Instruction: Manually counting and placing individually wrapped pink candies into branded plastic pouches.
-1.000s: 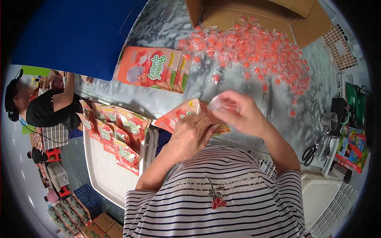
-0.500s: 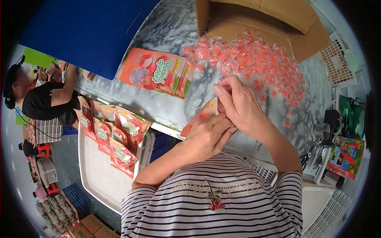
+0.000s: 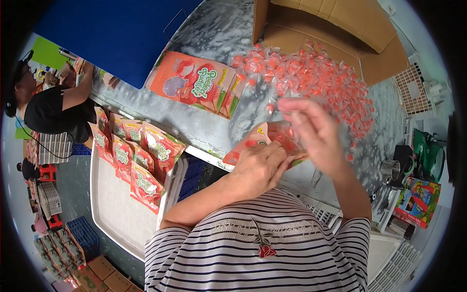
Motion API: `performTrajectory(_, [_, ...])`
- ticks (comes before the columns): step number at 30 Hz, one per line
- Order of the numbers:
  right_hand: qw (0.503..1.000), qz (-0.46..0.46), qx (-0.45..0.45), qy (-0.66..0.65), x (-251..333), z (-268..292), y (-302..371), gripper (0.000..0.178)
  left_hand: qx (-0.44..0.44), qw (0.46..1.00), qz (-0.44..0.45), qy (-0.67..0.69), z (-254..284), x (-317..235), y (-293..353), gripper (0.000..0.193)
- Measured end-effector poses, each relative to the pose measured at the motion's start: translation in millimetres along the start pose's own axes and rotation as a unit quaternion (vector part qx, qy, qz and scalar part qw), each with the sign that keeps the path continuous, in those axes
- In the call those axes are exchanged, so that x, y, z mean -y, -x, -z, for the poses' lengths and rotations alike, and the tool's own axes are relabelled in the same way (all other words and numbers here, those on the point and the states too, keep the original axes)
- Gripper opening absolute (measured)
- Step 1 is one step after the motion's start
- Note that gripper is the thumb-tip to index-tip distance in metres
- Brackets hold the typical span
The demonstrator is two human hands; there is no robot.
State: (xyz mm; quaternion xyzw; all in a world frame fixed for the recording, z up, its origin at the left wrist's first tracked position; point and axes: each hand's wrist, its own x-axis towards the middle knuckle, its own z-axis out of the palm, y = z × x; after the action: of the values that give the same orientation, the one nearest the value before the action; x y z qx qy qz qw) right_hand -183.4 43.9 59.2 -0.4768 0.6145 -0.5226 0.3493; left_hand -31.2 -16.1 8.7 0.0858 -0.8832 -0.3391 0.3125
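My left hand (image 3: 262, 168) is closed on the edge of a red and pink stand-up pouch (image 3: 249, 142) near the table's front edge. Part of the pouch is hidden under that hand. Just beyond its right side, my right hand (image 3: 316, 138) hovers, somewhat blurred, its fingers stretched and apart with nothing visible in them. Past the right hand spreads a heap of red-orange candies (image 3: 321, 82) in clear wrappers. Flat pouches (image 3: 192, 82) of the same look lie in a stack to the left of the heap.
Several filled pouches (image 3: 141, 155) stand on a white tray (image 3: 114, 209) left of the table. A cardboard box (image 3: 321, 36) lies open behind the candies. A blue panel (image 3: 107, 39) covers the far left. A co-worker (image 3: 53, 107) sits beyond it. A metal cup (image 3: 389, 168) is at the right.
My right hand has come away from the pouch and moved right, its pinch loosened. More of the pouch shows now. My left hand still holds it.
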Motion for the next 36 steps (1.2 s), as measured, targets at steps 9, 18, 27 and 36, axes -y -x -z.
performTrajectory(9, [0.953, -0.004, 0.251, 0.173, 6, 12, 21, 0.068, -0.031, 0.996, 0.013, 0.082, 0, 3, 6, 0.009])
performTrajectory(18, [0.884, 0.177, 0.234, 0.363, -10, 9, 31, 0.009, -0.004, 0.998, -0.023, 0.052, 34, 1, 8, 0.020])
performTrajectory(27, [0.874, 0.206, 0.257, 0.357, 14, 10, 30, 0.017, 0.227, 0.836, 0.327, 0.378, 49, 41, 9, 0.036])
performTrajectory(36, [0.901, 0.051, 0.294, 0.314, 12, 11, 25, 0.057, 0.006, 0.937, 0.137, 0.323, 9, 28, 25, 0.037])
